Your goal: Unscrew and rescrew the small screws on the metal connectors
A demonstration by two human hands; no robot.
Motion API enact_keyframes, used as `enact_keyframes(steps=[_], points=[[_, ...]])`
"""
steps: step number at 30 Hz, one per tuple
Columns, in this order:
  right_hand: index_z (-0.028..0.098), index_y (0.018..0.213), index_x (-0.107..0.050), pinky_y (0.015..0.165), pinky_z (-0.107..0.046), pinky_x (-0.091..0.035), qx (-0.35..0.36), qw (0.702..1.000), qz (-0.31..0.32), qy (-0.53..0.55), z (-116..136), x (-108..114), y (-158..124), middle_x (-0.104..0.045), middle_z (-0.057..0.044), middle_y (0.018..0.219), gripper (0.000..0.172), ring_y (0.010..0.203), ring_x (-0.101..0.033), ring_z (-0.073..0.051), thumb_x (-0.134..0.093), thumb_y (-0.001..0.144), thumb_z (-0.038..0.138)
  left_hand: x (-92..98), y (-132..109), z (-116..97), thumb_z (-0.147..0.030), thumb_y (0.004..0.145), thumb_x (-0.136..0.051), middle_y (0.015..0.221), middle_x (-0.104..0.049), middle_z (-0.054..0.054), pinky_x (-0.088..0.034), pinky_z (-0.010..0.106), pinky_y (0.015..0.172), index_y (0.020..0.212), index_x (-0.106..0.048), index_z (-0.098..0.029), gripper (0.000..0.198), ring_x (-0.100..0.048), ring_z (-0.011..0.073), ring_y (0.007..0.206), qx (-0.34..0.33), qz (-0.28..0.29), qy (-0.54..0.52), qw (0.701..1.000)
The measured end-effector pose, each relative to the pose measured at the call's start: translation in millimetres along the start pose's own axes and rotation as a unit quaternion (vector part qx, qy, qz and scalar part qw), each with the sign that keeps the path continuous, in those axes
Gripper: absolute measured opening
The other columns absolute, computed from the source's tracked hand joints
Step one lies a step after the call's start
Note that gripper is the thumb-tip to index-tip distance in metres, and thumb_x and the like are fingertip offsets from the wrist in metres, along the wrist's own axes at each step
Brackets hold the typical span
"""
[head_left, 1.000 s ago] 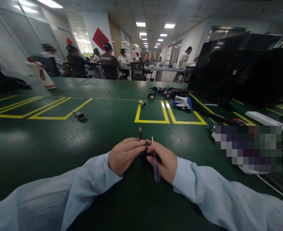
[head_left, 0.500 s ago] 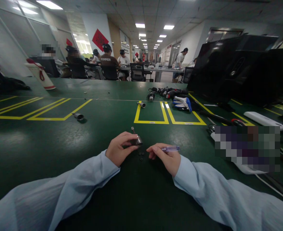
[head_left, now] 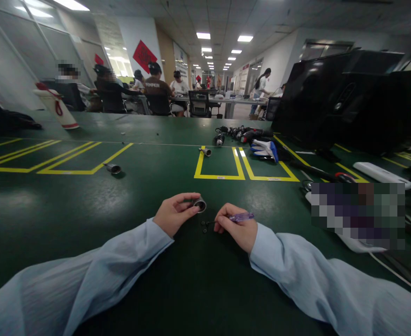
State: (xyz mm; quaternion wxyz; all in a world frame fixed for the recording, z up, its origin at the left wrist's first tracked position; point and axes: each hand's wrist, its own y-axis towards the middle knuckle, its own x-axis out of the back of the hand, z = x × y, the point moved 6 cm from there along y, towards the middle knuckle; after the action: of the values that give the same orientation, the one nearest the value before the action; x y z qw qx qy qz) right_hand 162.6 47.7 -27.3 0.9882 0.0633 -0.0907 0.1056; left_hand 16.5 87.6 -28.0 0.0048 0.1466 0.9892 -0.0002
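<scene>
My left hand (head_left: 173, 213) is closed around a cup-shaped metal bit (head_left: 200, 205), with its open round end tilted toward me. Fingers hide the bit's rear part. In my right hand (head_left: 236, 226) is a small screwdriver (head_left: 242, 217) with a clear purple handle, pinched like a pen. Its thin dark shaft points left, the tip at or close to several small dark ring-like pieces (head_left: 204, 230) on the green table (head_left: 149, 289). I cannot tell whether the tip touches one.
Two similar metal bits (head_left: 113, 169) (head_left: 207, 152) lie farther off by yellow tape outlines. Behind are power tools (head_left: 249, 134) and a blue-white glove (head_left: 265, 150). At right are a black monitor (head_left: 345, 98) and a white power strip (head_left: 383, 175). A cup (head_left: 60, 109) stands back left.
My left hand has turned the metal bit so its open end faces me and its shank is hidden. My right hand has shifted slightly left, bringing the screwdriver tip to the small pieces.
</scene>
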Motion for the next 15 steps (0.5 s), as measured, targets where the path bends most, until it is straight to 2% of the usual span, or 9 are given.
enact_keyframes(steps=[7,11,15], points=[[0.019,0.060,-0.049,0.044,-0.020,-0.038,-0.013,0.994,0.016,-0.111,-4.0,-1.2,4.8,-0.051,0.004,0.045,0.015,0.045,-0.048,-0.010,-0.041,0.069,0.009,1.0,0.6,-2.7,-0.016,0.058,-0.068,0.106,-0.062,0.009,-0.040,0.038,0.096,0.098,-0.059,-0.011,0.041,-0.058,0.0206,0.098,-0.016,-0.004,0.022,1.000],[0.018,0.062,-0.048,0.047,-0.020,-0.041,0.014,0.997,-0.005,-0.070,-1.6,-2.1,2.7,-0.051,0.004,0.048,0.014,0.048,-0.050,-0.010,-0.041,0.071,0.011,4.4,1.9,0.6,-0.016,0.057,-0.069,0.105,-0.063,0.008,-0.040,0.038,0.096,0.097,-0.061,-0.012,0.040,-0.058,0.0207,0.098,-0.010,-0.019,0.013,1.000],[0.017,0.069,-0.051,0.054,-0.024,-0.046,0.076,0.996,-0.021,-0.031,12.8,-0.4,-2.9,-0.057,0.000,0.061,0.012,0.056,-0.055,-0.011,-0.042,0.077,0.016,6.1,1.8,5.6,-0.017,0.057,-0.070,0.094,-0.067,0.007,-0.045,0.039,0.091,0.098,-0.060,-0.012,0.043,-0.061,0.0210,0.091,-0.003,-0.029,-0.009,1.000]])
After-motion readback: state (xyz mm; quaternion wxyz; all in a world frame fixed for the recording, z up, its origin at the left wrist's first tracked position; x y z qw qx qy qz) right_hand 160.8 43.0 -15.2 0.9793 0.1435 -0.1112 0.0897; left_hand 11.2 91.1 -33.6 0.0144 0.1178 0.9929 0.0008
